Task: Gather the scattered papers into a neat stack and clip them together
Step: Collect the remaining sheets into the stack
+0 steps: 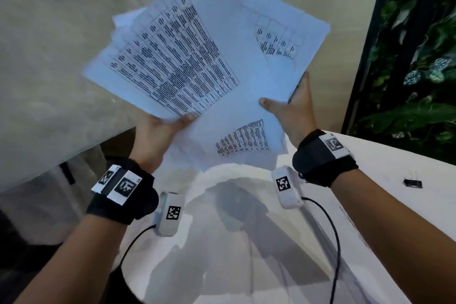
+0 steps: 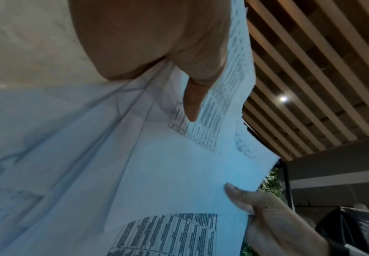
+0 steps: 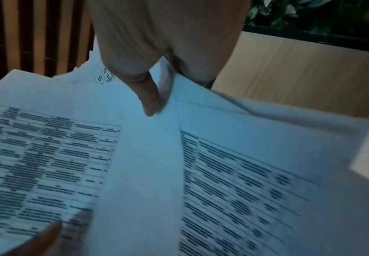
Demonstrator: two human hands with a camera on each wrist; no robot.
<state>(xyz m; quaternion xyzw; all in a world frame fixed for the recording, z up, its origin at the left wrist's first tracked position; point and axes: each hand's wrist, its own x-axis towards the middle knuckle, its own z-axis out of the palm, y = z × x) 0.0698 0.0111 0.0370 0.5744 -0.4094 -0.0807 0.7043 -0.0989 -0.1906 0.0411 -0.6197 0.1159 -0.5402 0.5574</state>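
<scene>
Several white printed papers (image 1: 197,61) are held up in the air above the white table (image 1: 385,205), fanned out unevenly. My left hand (image 1: 162,128) pinches the lower left of the sheets, thumb on top. My right hand (image 1: 291,108) grips the lower right edge, thumb on the front and fingers behind. In the left wrist view the left thumb lies on the papers (image 2: 179,173) and the right hand (image 2: 267,216) shows below. In the right wrist view the right thumb presses the papers (image 3: 146,173). A black binder clip (image 1: 412,182) lies on the table at right.
A beige board (image 1: 333,7) stands behind the table, a pale wall to the left. A black-framed panel with green plants (image 1: 419,69) is at the right. Cables from the wrist cameras trail over the table.
</scene>
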